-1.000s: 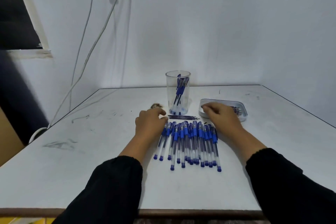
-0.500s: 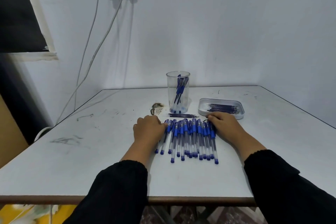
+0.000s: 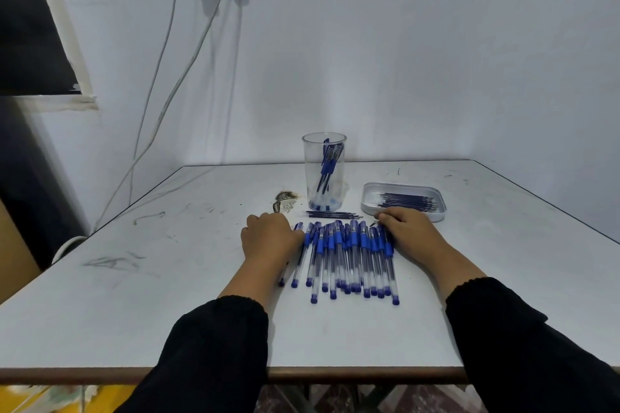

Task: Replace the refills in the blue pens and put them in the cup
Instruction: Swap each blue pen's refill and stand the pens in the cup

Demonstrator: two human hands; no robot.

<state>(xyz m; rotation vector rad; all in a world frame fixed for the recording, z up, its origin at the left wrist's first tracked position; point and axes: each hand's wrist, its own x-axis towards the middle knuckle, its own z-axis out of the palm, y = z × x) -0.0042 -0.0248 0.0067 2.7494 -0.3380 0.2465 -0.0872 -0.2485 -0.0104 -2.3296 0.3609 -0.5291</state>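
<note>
Blue pens (image 3: 349, 255): roughly 15 to 18 in a tight row on the table (image 3: 167, 295), caps toward the wall, blue end plugs toward the person; overlap prevents an exact count. No brand or print legible on any barrel.

Left hand (image 3: 270, 238): knuckles up, fingers curled, pressed against the left flank of the row; cannot tell whether it grips a pen. Right hand (image 3: 409, 233): same posture on the right flank, fingertips at the cap ends; grip likewise not visible. The row lies between the 2 hands, touching both.

1 clear cup (image 3: 324, 171) just behind the row, upright, holding about 3 to 4 pens.

Loose refills (image 3: 333, 214): small bundle, about 4, between cup and row.

1 shallow tray (image 3: 369, 203), right of cup, holding many more refills, uncountable.

2 black sleeves.
</note>
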